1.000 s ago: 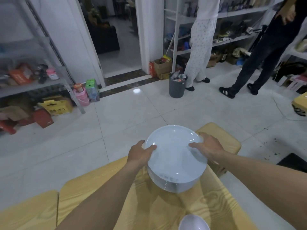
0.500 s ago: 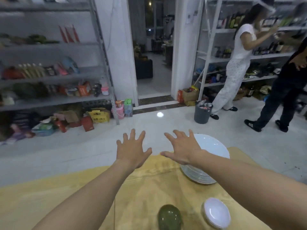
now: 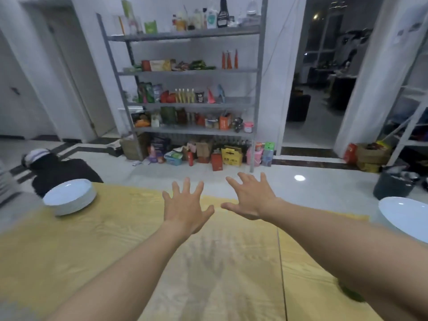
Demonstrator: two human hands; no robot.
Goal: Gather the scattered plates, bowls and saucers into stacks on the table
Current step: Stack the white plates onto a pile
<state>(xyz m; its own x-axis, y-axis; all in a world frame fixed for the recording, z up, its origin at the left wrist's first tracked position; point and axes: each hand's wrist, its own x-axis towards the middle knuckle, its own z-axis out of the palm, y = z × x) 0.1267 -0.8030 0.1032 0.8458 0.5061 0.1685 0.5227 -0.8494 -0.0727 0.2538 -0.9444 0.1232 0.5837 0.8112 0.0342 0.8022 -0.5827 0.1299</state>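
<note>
Both hands empty, fingers spread wide: left hand (image 3: pixel 185 210) and right hand (image 3: pixel 251 199) hover mid-table (image 3: pixel 97 246). Plate stack (image 3: pixel 69 196) sits far left, another plate (image 3: pixel 405 215) far right, blurry, maybe stacked; I'd grip opposite rims with both hands

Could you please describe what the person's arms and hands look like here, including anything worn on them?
Both forearms are bare, with no sleeves in view. The left hand and right hand wear no gloves, and no rings, watch or bracelets are visible on them.
</note>
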